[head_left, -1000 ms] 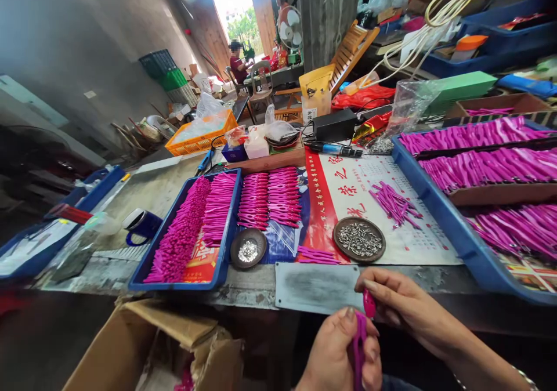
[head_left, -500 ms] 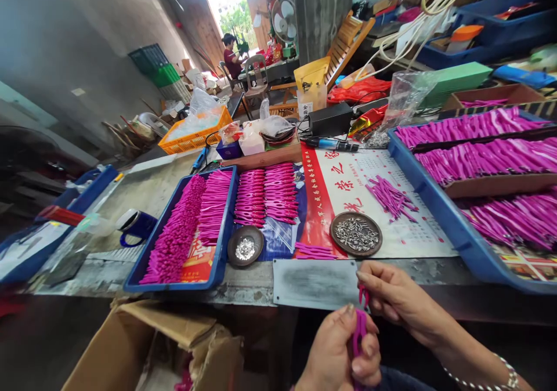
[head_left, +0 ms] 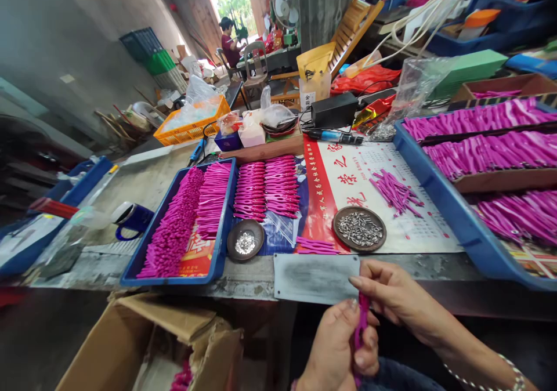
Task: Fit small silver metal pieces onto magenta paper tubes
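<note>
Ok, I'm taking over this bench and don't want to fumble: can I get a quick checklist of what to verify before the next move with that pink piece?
1. Pink piece gripped by both hands: ok, left hand and right hand pinch it.
2. The two halves seated together: cannot tell, fingers cover the joint.
3. Dish of small metal parts stocked: ok.
4. Smaller dish stocked: ok, a few shiny bits.
5. Loose pink pieces on the calendar sheet: ok, a pile is there.
6. Room in the blue tray of finished rows: ok, its near right part is bare.
</note>
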Demonstrator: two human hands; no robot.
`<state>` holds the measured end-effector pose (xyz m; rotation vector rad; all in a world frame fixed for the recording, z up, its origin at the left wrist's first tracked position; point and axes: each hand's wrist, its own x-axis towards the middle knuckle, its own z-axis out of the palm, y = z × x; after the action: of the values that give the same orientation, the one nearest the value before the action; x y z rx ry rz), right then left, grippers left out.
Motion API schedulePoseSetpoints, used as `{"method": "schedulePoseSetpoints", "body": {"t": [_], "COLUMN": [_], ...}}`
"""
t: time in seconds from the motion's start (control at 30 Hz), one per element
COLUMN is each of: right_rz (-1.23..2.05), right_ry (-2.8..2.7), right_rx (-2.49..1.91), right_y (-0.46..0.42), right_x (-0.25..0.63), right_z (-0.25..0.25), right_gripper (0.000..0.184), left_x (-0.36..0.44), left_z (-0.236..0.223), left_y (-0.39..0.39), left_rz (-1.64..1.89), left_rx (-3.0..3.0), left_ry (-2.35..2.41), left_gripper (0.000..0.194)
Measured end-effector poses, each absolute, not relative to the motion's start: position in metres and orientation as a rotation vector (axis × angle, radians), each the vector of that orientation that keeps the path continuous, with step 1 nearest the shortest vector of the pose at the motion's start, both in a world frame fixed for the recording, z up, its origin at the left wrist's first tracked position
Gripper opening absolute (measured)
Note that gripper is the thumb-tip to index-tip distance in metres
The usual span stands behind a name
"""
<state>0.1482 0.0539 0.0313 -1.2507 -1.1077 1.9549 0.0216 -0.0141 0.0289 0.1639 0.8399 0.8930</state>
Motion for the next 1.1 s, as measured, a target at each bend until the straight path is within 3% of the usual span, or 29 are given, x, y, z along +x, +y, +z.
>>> {"method": "schedulePoseSetpoints", "body": {"t": [0.2, 0.63, 0.87, 1.1], "right_rz": [1.973, 2.075, 2.027, 2.021], "right_ry": [-1.187, -1.000, -0.937, -0.937], "right_rx": [-1.249, -1.052, -1.076, -1.078], "right_y": [0.047, 0.046, 0.049, 0.052], "right_x": [0.141, 0.141, 0.133, 0.127], "right_z": [0.034, 0.033, 0.032, 0.029], "right_gripper": [0.058, 0.042, 0.044, 0.046], "left_x": [0.019, 0.014, 0.016, 0.012], "left_z": [0.023, 0.024, 0.027, 0.027], "left_y": [-0.015, -0.010, -0.005, -0.001], "left_rz": [0.885, 0.863, 0.914, 0.901], "left_rx": [0.114, -0.110, -0.199, -0.274], "left_ry": [0.758, 0.571, 0.582, 0.496], "left_gripper": [0.040, 0.034, 0.041, 0.035]}}
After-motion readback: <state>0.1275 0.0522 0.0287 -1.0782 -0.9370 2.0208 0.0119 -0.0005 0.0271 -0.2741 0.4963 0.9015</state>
